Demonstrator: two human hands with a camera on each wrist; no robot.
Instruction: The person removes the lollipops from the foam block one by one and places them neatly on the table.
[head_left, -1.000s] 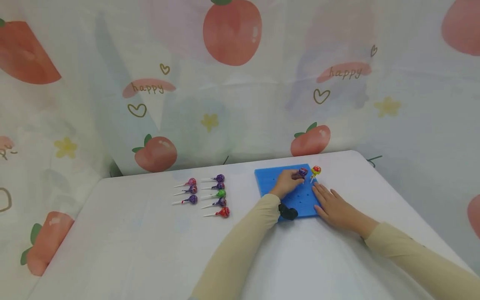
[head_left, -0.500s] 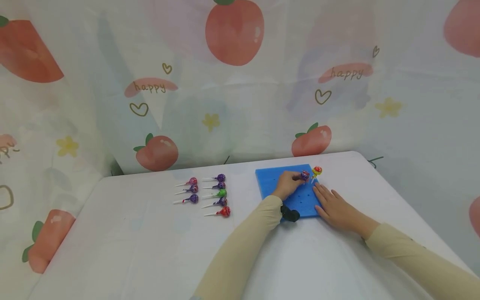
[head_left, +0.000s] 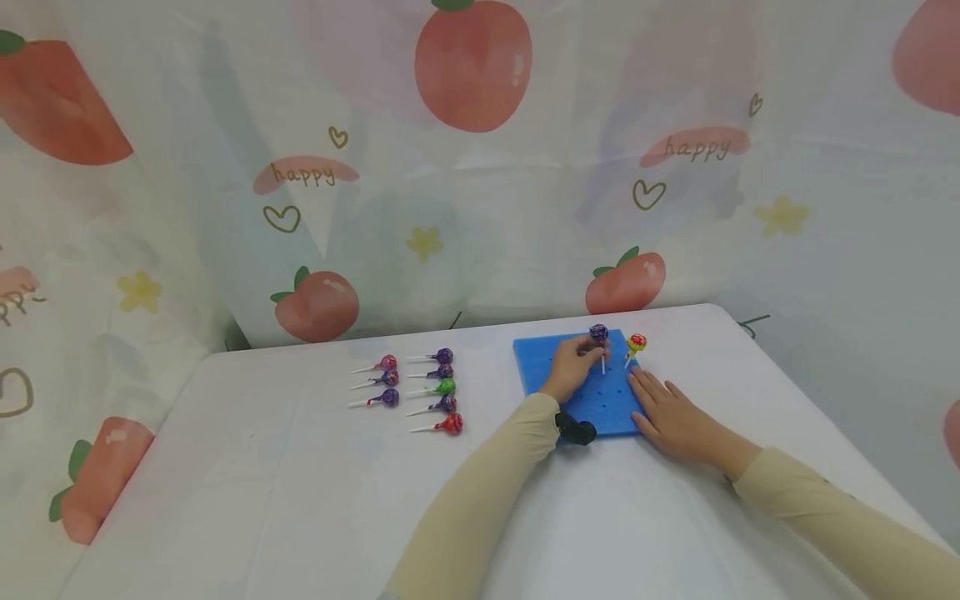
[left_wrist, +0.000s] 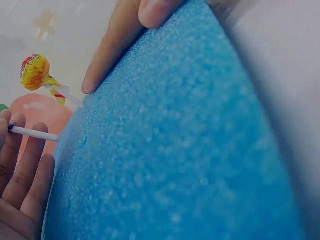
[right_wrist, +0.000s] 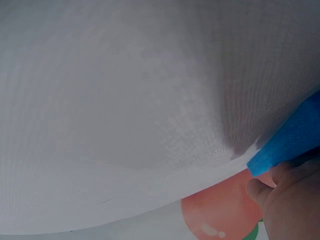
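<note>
Step in hand: planting. Left hand (head_left: 567, 372) pinched purple lollipop (head_left: 598, 334) upright over foam (head_left: 540, 367), beside yellow one (head_left: 637, 342). Right hand (head_left: 670, 414) flat, steadying the foam's edge. Next, likely: press stick into hole.

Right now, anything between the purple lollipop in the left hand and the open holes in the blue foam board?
Nothing visible. The left hand pinches the purple lollipop upright over the blue foam board; the yellow lollipop stands aside near its right edge.
</note>
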